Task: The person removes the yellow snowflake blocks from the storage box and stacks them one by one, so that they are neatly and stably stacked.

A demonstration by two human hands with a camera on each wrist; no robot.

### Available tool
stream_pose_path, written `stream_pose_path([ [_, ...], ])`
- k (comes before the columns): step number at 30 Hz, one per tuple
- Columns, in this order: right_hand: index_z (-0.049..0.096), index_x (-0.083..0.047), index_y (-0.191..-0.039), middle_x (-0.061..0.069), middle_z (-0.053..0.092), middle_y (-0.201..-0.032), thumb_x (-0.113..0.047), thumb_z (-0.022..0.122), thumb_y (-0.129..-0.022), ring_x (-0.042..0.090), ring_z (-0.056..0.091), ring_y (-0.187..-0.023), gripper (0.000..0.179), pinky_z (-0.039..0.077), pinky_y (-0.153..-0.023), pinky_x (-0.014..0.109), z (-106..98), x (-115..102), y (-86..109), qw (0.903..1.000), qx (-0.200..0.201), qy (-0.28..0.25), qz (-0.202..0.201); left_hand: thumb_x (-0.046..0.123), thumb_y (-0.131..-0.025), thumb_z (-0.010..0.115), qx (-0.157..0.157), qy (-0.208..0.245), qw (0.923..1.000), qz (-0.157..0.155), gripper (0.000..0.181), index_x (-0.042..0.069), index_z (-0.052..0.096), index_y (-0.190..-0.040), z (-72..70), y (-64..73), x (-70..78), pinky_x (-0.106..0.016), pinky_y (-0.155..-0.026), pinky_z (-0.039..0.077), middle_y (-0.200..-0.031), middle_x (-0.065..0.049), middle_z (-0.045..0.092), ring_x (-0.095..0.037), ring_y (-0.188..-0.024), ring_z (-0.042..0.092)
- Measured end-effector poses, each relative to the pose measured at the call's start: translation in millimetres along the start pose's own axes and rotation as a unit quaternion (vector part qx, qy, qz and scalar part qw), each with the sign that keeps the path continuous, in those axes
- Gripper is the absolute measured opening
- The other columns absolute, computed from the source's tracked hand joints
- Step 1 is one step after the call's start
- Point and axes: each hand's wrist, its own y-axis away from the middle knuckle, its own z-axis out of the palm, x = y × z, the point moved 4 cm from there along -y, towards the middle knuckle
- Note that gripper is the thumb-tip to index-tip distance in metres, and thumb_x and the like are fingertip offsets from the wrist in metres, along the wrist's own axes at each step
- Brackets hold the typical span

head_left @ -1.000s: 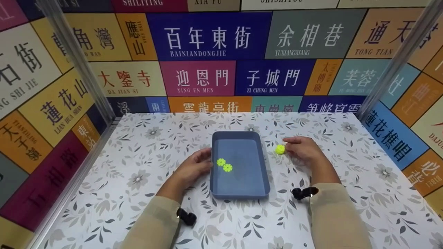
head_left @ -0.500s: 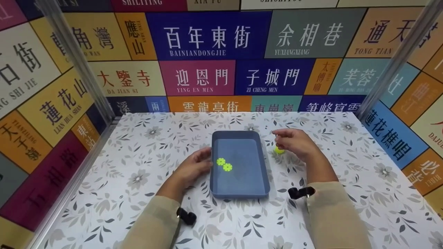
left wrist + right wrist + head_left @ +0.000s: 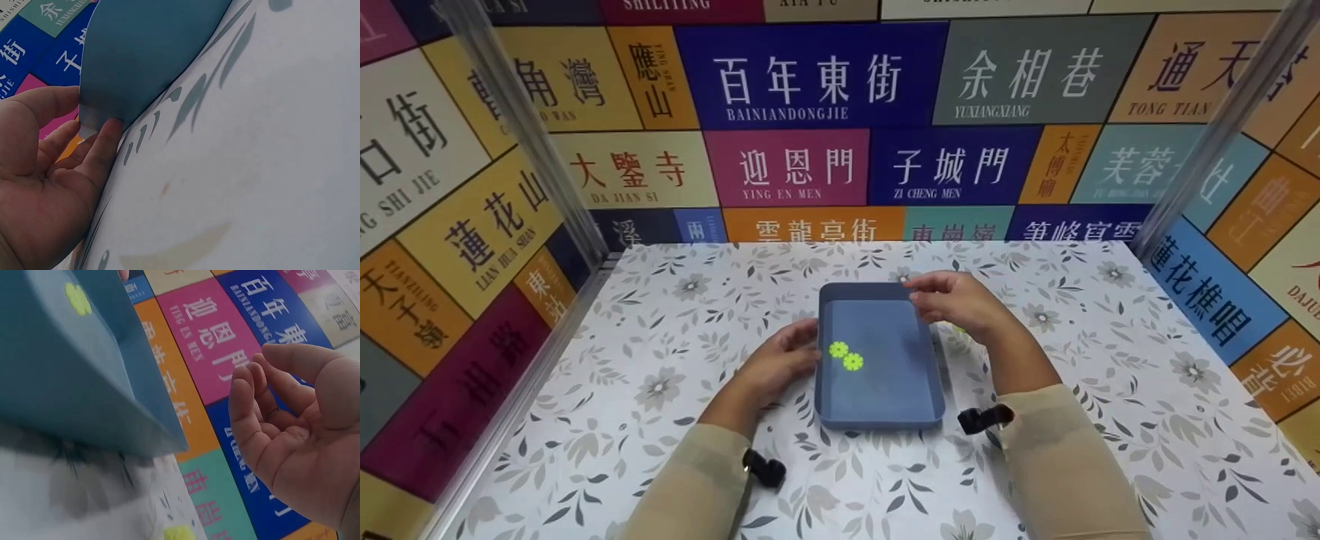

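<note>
A blue-grey rectangular tray (image 3: 881,375) lies on the table. Near its left wall are two small yellow-green flower-shaped pieces (image 3: 853,361), side by side. My left hand (image 3: 776,367) rests its fingertips against the outside of the tray's left wall, as the left wrist view also shows. Over the tray's far right corner hovers my right hand (image 3: 956,304), fingers loosely bent. The right wrist view shows nothing between that hand's thumb and fingers (image 3: 244,405). More yellow-green material (image 3: 179,532) sits on the table right of the tray, mostly hidden behind the right hand in the head view.
The table (image 3: 660,315) wears a white cloth printed with grey leaves and flowers. Colourful panels (image 3: 810,75) with printed characters stand behind and at both sides. Clear upright posts (image 3: 1200,135) mark the back corners. A small black device (image 3: 986,418) is strapped to each wrist.
My right hand has moved left from beside the yellow-green pieces on the table to the tray's far right corner. The left hand and the tray have stayed in place.
</note>
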Motion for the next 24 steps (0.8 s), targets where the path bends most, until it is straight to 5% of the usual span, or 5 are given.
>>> stream_pose_path([
  [11,0.072,-0.017,-0.134,0.008,0.072,-0.120,-0.028,0.076,-0.100,0.022,0.070,-0.103,0.036,0.064,-0.086,0.032,45,-26,-30.5,0.9966,-0.070,0.041,0.013,0.005,-0.094,0.072,0.010,-0.013,0.9998,-0.007,0.067,0.013,0.052,-0.158,-2.0,1.5,2.0,-0.043,-0.124,0.046,-0.163,-0.008,0.053,-0.027,-0.152,0.049],
  [24,0.072,-0.014,-0.137,0.004,0.075,-0.115,-0.023,0.078,-0.098,0.018,0.070,-0.096,0.041,0.063,-0.086,0.035,81,-8,-63.4,0.9886,-0.130,0.066,0.037,0.005,-0.095,0.070,-0.004,-0.010,0.9999,-0.007,0.065,0.012,0.052,-0.157,-0.1,0.8,2.2,-0.038,-0.112,0.053,-0.162,-0.011,0.053,-0.028,-0.144,0.057],
])
